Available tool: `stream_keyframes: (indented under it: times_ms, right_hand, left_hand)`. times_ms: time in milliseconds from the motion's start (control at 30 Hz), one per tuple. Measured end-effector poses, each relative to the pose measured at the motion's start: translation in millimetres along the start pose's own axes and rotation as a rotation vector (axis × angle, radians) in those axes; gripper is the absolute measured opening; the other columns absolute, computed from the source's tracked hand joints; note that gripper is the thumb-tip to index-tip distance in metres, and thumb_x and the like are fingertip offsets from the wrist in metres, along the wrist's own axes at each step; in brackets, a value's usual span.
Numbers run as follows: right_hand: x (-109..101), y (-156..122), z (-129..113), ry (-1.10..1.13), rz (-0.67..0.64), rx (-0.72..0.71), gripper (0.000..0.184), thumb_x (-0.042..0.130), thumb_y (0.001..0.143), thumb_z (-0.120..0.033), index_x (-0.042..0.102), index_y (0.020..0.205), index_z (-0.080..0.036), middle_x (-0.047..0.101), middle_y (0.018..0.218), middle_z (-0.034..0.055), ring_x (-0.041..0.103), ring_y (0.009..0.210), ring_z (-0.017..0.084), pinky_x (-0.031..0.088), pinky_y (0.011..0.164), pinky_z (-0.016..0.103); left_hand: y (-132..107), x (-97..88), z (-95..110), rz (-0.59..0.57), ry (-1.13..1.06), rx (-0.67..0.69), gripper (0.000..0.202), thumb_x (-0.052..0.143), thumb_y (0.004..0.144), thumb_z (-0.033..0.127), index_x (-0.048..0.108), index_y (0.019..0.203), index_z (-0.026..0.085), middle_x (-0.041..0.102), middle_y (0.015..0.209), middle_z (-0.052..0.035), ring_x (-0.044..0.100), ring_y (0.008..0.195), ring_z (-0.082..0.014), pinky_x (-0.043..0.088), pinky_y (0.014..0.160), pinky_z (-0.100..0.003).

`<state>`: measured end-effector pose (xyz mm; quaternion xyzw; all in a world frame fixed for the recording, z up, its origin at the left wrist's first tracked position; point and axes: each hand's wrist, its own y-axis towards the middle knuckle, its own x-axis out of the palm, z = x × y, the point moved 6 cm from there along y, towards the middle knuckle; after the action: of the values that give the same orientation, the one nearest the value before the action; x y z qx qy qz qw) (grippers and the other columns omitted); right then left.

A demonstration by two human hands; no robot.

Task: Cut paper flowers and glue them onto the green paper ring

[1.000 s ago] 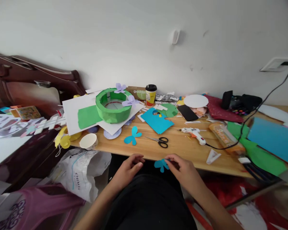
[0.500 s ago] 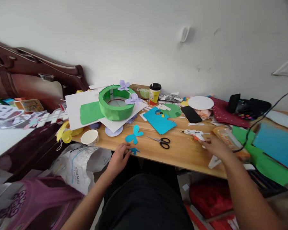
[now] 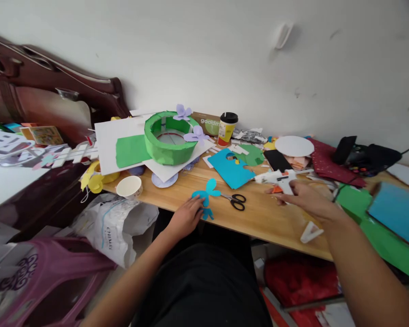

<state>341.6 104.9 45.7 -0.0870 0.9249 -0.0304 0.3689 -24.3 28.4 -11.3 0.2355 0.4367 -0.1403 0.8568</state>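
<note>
Glue gun [image 3: 276,177], white, sits in the grip of our right hand [image 3: 306,200], fingers wrapped round its handle, nozzle pointing left above the tabletop [image 3: 259,218]. Our left hand [image 3: 187,215] lies flat at the near edge, fingertips pressing a small blue paper butterfly [image 3: 207,213]; a larger blue butterfly [image 3: 206,191] lies just beyond it, touching the fingers. Black-handled scissors [image 3: 236,200] rest between the two hands. The wooden tabletop runs along a white wall [image 3: 191,54] and is crowded with paper: a blue sheet with cut-out holes [image 3: 231,170], green scraps [image 3: 252,156], a white disc [image 3: 294,146], a dark red sheet [image 3: 327,163], and green and blue sheets [image 3: 388,218] at far right. A dark wooden headboard [image 3: 54,86] stands at left. Among containers, we see a green paper ring [image 3: 168,141] on white card, open at the top, with lilac paper butterflies [image 3: 196,135] on its rim; a yellow lidded cup [image 3: 226,128], contents hidden; and a white paper cup [image 3: 129,186], seemingly empty, at the left corner. A white plastic bag [image 3: 116,227] hangs below.
</note>
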Motion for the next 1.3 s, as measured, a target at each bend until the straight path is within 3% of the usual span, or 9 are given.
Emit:
stream_keyframes:
  times_ms: [100,200,400,533,667,833,967,1300]
  right_hand:
    - [21.2,0.6,-33.3,-0.181,-0.160,-0.061,0.044,0.069,0.072,-0.059,0.069,0.086,-0.018,0.072,0.081,0.0054,0.065,0.075,0.026,0.050,0.063,0.032]
    - [43.2,2.0,-48.6,-0.184,-0.239,-0.130,0.047,0.066,0.075,-0.059,0.072,0.096,-0.017,0.073,0.090,0.0063,0.066,0.079,0.027,0.050,0.067,0.033]
    - [66.2,2.4,-48.5,-0.068,-0.186,-0.179,0.052,0.062,0.079,-0.059,0.068,0.108,-0.017,0.073,0.099,0.0062,0.067,0.087,0.028,0.053,0.076,0.036]
    - [84.0,2.5,-48.3,0.012,-0.219,-0.188,0.049,0.062,0.082,-0.055,0.066,0.116,-0.020,0.072,0.111,0.0053,0.065,0.101,0.031,0.050,0.092,0.041]
    - [99.2,6.3,-37.4,-0.011,-0.227,-0.196,0.051,0.056,0.086,-0.056,0.065,0.120,-0.019,0.069,0.118,0.0070,0.063,0.107,0.033,0.045,0.099,0.045]
    - [102.9,4.7,-22.1,-0.036,-0.191,-0.139,0.049,0.051,0.088,-0.058,0.067,0.115,-0.020,0.071,0.113,0.0066,0.064,0.104,0.033,0.047,0.096,0.045]
    - [101.8,-1.3,-21.5,-0.027,-0.171,-0.141,0.049,0.050,0.088,-0.059,0.068,0.113,-0.020,0.072,0.110,0.0069,0.064,0.103,0.033,0.047,0.096,0.045]
    - [102.2,-1.5,-20.2,-0.051,-0.157,-0.142,0.047,0.050,0.089,-0.056,0.068,0.112,-0.019,0.070,0.115,0.0079,0.064,0.105,0.032,0.046,0.096,0.042]
  left_hand:
    - [2.3,3.2,15.7,-0.046,-0.057,0.063,0.023,0.040,0.099,0.024,0.057,0.114,0.021,0.060,0.135,-0.0068,0.047,0.134,-0.0207,0.037,0.114,-0.043]
    - [6.0,12.9,29.8,-0.086,-0.050,0.115,0.027,0.040,0.099,0.024,0.053,0.121,0.020,0.058,0.136,-0.0090,0.047,0.133,-0.0207,0.038,0.114,-0.042]
    - [17.2,33.0,38.7,-0.087,0.015,0.145,0.038,0.042,0.097,0.019,0.045,0.134,0.013,0.055,0.139,-0.0166,0.042,0.137,-0.0246,0.038,0.113,-0.044]
    - [19.2,34.0,37.8,-0.077,-0.001,0.149,0.040,0.041,0.097,0.019,0.042,0.136,0.014,0.053,0.140,-0.0164,0.041,0.138,-0.0239,0.039,0.113,-0.045]
    - [16.1,35.1,38.0,-0.074,0.013,0.182,0.039,0.039,0.097,0.016,0.042,0.135,0.015,0.053,0.140,-0.0156,0.039,0.139,-0.0226,0.037,0.114,-0.045]
    - [15.4,38.0,37.4,-0.093,0.031,0.187,0.039,0.038,0.097,0.016,0.042,0.135,0.012,0.052,0.141,-0.0170,0.038,0.140,-0.0230,0.036,0.115,-0.044]
    - [17.5,36.5,37.5,-0.116,0.019,0.161,0.030,0.037,0.098,0.017,0.050,0.125,0.013,0.054,0.139,-0.0154,0.039,0.139,-0.0216,0.035,0.116,-0.042]
    - [17.4,35.7,36.6,-0.110,0.011,0.155,0.031,0.039,0.097,0.017,0.049,0.127,0.014,0.055,0.139,-0.0152,0.040,0.138,-0.0220,0.036,0.115,-0.042]
